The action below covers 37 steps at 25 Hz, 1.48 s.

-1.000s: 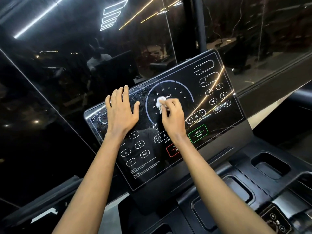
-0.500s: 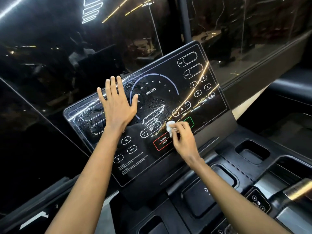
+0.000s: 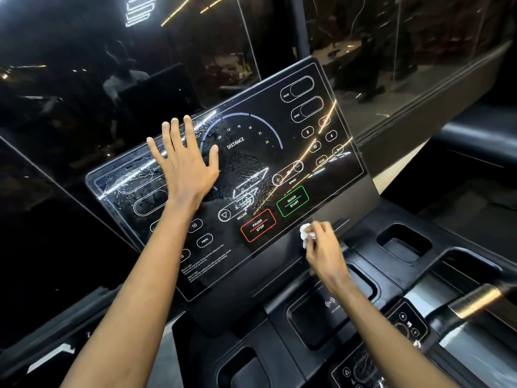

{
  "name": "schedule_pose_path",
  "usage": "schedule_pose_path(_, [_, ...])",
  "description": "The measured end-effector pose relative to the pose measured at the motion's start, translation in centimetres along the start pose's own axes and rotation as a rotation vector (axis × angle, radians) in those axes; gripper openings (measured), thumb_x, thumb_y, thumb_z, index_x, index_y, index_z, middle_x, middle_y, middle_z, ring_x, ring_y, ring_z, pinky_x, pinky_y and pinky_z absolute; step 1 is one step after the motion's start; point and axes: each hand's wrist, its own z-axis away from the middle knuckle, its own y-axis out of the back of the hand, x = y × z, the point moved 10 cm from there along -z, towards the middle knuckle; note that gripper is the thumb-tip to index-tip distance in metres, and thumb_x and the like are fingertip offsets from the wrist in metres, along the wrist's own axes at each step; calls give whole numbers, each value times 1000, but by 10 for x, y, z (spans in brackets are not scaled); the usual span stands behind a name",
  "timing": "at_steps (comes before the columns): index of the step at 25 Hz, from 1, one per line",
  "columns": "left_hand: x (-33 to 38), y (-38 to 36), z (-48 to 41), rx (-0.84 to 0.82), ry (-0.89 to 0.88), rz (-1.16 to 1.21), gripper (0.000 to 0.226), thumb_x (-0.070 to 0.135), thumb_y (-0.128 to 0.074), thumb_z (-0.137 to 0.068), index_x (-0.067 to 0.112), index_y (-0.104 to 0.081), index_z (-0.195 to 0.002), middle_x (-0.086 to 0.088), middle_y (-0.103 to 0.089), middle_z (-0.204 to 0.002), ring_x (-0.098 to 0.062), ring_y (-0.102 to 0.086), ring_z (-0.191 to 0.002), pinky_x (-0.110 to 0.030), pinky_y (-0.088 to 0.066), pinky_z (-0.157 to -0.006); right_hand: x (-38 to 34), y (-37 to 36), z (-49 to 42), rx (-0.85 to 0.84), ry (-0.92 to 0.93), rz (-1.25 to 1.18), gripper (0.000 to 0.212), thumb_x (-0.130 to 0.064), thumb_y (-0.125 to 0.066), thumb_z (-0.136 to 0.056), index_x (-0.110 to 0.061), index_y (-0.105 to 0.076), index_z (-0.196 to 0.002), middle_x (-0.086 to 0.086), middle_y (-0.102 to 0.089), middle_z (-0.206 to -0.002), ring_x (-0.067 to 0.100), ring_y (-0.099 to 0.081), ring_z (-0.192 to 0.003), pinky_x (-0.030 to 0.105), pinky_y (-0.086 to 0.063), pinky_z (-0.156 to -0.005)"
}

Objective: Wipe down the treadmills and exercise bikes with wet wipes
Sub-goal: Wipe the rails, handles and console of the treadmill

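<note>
Wet wipe (image 3: 306,232): a small crumpled white wad, pinched in the curled fingertips of the right hand (image 3: 326,247). It is pressed to the matte strip just below the glass edge of the treadmill console (image 3: 215,256), beneath the green QUICK START button (image 3: 292,201). Half a second ago the wipe lay higher, on the glass between that button and the red PAUSE STOP button (image 3: 258,225). A full second ago it was at the DISTANCE dial (image 3: 236,142). The stroke has thus run downward and off the glass.

Left hand (image 3: 184,163): flat on the glass, fingers straight and spread, holding nothing. It stays just left of the dial as before, with the thumb reaching onto the arc.

Wet film and droplets cover the left and middle of the glass. The right side shows streaked light reflections.

The left forearm lies across the numbered keys at lower left and hides some of them. The right forearm crosses the tray with the wireless symbol (image 3: 330,302) and covers part of it.

Outward: an empty recess (image 3: 402,242) to the right, a small keypad (image 3: 408,326) and a metallic handlebar (image 3: 475,301) nearer the viewer, and a dark window (image 3: 84,79) behind the console.
</note>
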Motion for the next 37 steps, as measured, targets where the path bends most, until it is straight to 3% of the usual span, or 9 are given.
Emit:
schedule_pose_path(7, [0,2,1,29,25,-17,76,55,-38,-99,12,-22,-158,-17,-27,-161,-32,-16,-153,-62,-3,-121,-11,-10,12,-134,146,60,5,-15,-55,-100,-18,-58,-103,-8,-47,-107,5,-55,-91,13,-44,-81])
schedule_pose_path(10, [2,3,2,22,18,-14,75,55,-38,-99,12,-21,-159,-16,-26,-162,-31,-15,-153,-61,-3,-122,7,12,-6,38,67,-29,14,-2,-58,-95,-15,-62,-98,-5,-51,-103,7,-53,-89,8,-39,-84])
schedule_pose_path(13, [1,3,2,12,14,-32,76,56,-37,-100,12,-20,-159,-15,-26,-162,-30,-14,-154,-60,-3,-122,8,27,-28,185,-59,-91,13,-3,-59,-94,-12,-64,-102,-4,-52,-106,9,-55,-92,24,-46,-89])
schedule_pose_path(17, [1,1,3,10,32,-15,76,56,-38,-99,13,-21,-159,-14,-27,-162,-29,-15,-154,-59,-3,-123,-56,-9,-29,27,247,-81,14,-7,-60,-97,-12,-64,-109,-3,-54,-112,4,-53,-96,14,-44,-90])
schedule_pose_path(21, [-5,5,-2,24,5,-9,76,61,-42,-97,17,-26,-157,-11,-35,-158,-28,-23,-150,-54,-10,-122,-55,21,-68,216,72,-226,12,-13,-58,-99,-23,-63,-102,-8,-53,-108,2,-56,-94,22,-49,-85])
schedule_pose_path(25, [-9,8,-9,17,-36,-31,78,66,-44,-95,19,-31,-155,-10,-43,-150,-28,-33,-143,-51,-16,-120,-111,-2,-81,87,308,-154,13,-11,-57,-99,-17,-64,-108,-8,-51,-109,4,-55,-97,18,-46,-89])
schedule_pose_path(29, [-8,8,-9,26,-50,-41,78,67,-44,-94,20,-31,-155,-9,-45,-147,-27,-36,-141,-50,-18,-120,-115,25,-128,240,195,-260,15,-11,-58,-98,-18,-68,-107,-5,-55,-111,4,-58,-101,27,-50,-94])
schedule_pose_path(33, [-11,9,-12,26,-73,-55,78,68,-45,-94,20,-33,-154,-8,-46,-144,-26,-40,-135,-47,-23,-115,-176,12,-138,127,467,-177,14,-7,-57,-98,-15,-66,-105,-4,-54,-108,9,-57,-101,24,-47,-93])
schedule_pose_path(37, [-11,10,-14,35,-98,-71,79,68,-46,-94,19,-34,-153,-7,-48,-141,-26,-42,-132,-45,-25,-111,-193,19,-172,214,426,-237,15,-6,-57,-96,-16,-68,-102,-8,-55,-106,11,-59,-101,32,-51,-91])
